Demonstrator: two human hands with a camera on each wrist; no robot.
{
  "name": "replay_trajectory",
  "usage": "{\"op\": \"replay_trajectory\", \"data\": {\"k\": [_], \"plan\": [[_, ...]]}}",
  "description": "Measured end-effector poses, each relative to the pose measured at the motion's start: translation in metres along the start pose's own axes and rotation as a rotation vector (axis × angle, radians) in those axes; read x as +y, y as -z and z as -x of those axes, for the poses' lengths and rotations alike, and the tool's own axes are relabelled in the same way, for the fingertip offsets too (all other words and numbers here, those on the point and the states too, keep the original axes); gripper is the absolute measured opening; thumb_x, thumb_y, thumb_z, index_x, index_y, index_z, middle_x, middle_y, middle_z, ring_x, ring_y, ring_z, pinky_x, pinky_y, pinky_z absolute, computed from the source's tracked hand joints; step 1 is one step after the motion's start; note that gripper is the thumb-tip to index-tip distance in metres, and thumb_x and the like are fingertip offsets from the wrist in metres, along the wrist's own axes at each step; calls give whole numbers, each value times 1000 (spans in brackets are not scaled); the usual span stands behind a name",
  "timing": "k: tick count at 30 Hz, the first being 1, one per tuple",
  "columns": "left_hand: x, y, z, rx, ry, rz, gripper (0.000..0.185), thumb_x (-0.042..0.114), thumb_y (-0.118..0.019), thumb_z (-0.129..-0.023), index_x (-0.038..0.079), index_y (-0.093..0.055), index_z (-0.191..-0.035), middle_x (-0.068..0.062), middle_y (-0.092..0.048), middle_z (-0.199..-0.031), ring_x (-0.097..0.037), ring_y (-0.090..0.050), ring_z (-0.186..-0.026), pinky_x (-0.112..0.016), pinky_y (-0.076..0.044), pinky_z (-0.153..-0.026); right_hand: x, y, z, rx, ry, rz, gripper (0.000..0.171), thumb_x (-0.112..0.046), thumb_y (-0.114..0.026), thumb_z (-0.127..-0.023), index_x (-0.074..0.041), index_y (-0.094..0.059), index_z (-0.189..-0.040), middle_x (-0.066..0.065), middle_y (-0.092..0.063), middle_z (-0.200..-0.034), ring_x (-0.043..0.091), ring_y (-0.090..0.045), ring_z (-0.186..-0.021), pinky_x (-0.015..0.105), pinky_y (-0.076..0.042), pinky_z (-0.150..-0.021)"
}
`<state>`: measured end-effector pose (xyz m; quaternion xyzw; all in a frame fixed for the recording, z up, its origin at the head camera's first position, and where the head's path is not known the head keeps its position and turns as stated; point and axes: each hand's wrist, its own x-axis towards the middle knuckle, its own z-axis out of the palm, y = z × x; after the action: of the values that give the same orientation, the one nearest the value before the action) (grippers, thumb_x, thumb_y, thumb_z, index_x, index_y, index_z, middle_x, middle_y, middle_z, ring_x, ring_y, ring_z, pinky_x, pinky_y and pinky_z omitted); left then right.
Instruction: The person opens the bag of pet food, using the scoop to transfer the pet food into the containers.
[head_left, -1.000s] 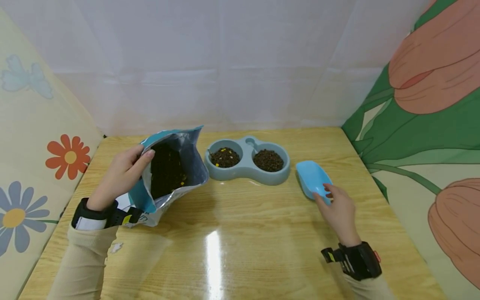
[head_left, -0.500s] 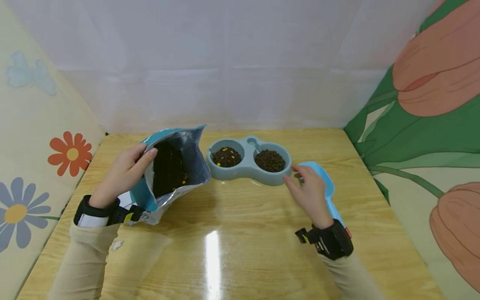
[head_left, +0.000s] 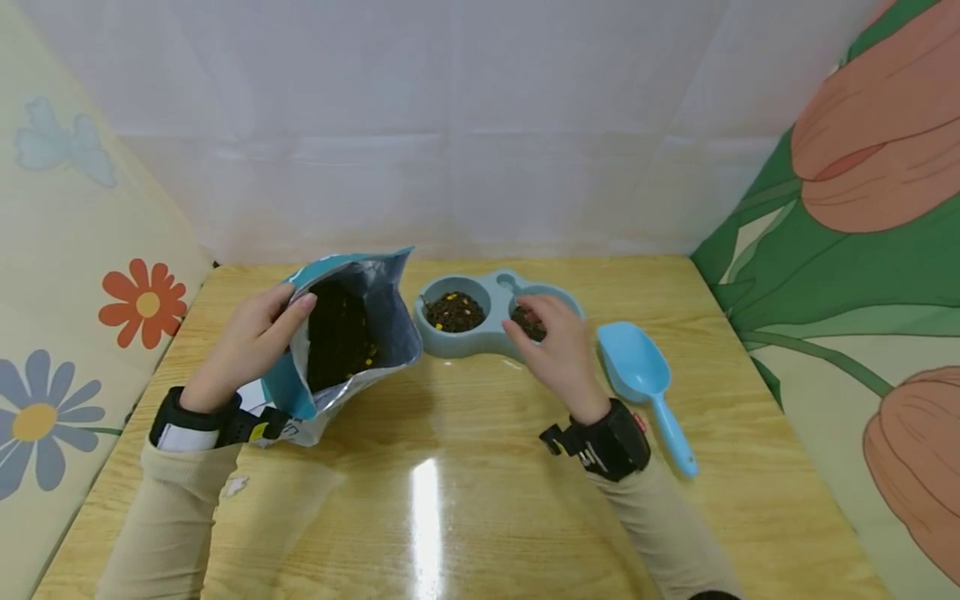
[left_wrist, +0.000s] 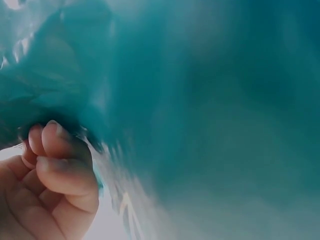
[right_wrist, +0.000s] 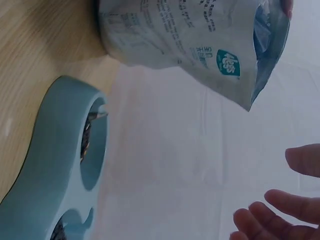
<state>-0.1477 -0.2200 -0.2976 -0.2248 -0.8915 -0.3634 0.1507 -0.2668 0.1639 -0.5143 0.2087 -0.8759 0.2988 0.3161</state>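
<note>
My left hand (head_left: pixel 251 346) grips the rim of a blue and silver foil bag (head_left: pixel 393 321), thumb on the inside edge. The bag stands tilted with its mouth towards me, dark contents with yellow bits inside. In the left wrist view the fingers (left_wrist: pixel 70 180) curl against its teal side. My right hand (head_left: pixel 558 354) hovers over the right cup of a grey-blue double bowl (head_left: pixel 487 337), fingers apart with nothing between them, partly hiding that cup. Brown pellets (head_left: pixel 455 313) with yellow pieces lie in the left cup. A light blue scoop (head_left: pixel 637 367) rests on the table, right of my right hand.
The wooden table (head_left: pixel 480 500) meets a white cloth backdrop (head_left: pixel 450 150) behind the bowl. Flower-printed panels (head_left: pixel 142 308) stand at left and right. A small white scrap (head_left: pixel 236 486) lies near my left sleeve.
My right hand has left the scoop and moved left over the right cup of the bowl. The scoop now lies alone on the table. My left hand still holds the bag.
</note>
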Motion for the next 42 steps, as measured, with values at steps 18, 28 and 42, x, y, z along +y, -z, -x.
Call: {"op": "replay_trajectory", "data": {"k": [18, 28, 42], "plan": [[0, 0, -1, -9, 2, 5, 29, 21, -44, -97, 5, -43, -73, 0, -29, -59, -13, -33, -49, -27, -27, -46, -185, 61, -96, -228, 256, -164, 28, -10, -59, -88, -3, -59, -115, 13, -59, -101, 19, -56, -73, 30, -42, -63], [-1, 0, -1, -15, 13, 13, 28, 20, -45, -97, 4, -45, -74, -1, -32, -57, -14, -37, -49, -26, -31, -45, -198, 30, -123, -199, 288, 45, 41, -9, -59, -87, -5, -50, -127, 15, -51, -114, 23, -54, -87, 30, -41, -54], [0, 2, 0, -45, 11, 3, 24, 20, -56, -91, 7, -48, -72, 1, -33, -58, -13, -35, -50, -27, -28, -47, -205, 18, -147, -136, 339, 178, 21, -1, -56, -80, -9, -66, -98, 9, -42, -85, 21, -40, -75, 29, -34, -52]]}}
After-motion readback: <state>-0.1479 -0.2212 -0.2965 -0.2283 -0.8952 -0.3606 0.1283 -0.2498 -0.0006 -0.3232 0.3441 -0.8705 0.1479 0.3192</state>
